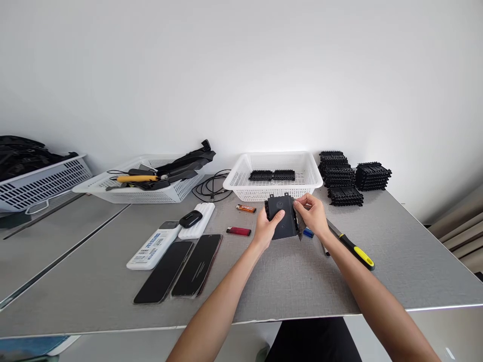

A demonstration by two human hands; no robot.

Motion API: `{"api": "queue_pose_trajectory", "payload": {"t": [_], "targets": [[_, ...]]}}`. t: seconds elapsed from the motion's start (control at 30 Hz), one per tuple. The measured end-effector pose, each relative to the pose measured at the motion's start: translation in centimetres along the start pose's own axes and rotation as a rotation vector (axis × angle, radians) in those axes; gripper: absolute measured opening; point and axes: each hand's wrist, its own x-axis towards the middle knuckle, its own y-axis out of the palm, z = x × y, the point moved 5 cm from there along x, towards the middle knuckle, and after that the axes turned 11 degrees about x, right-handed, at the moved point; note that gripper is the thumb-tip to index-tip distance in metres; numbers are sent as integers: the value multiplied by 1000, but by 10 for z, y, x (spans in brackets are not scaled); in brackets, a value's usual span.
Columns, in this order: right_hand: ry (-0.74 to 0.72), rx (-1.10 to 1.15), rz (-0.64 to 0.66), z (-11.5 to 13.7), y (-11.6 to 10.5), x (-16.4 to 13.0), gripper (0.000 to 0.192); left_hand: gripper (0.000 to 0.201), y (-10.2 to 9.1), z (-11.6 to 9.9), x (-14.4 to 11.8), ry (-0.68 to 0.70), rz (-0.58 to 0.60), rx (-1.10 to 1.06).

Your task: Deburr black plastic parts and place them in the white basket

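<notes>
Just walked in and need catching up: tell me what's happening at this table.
A person holds a flat black plastic part in both hands above the grey table, the left hand gripping its left edge and the right hand at its right edge. Behind it stands a white basket with two black pieces inside, and stacks of similar pieces stand to the right. A yellow-handled tool lies beside the right forearm.

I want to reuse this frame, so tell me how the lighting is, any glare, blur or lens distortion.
Head view: bright, even light; the wall glows almost white behind the white basket. The table edges bow outward, a wide-lens effect. The left hand, right hand and black part they hold look sharp, with soft shadows. The two phones show faint sheen.
</notes>
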Motion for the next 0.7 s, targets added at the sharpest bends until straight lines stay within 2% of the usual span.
{"api": "queue_pose_trajectory", "payload": {"t": [0.13,0.3,0.5,0.7], "targets": [[34,-64,115,0,11,-5,15,54,-10,-1,4,-57,-118,-110],[18,-118,154,3,11,-5,12,53,-10,-2,6,-115,-88,-170],[12,-149,257,5,14,-7,13,54,-15,-2,8,-108,-127,-166],[-52,-212,479,18,12,-7,14,49,-12,0,9,-35,-49,-60]]}}
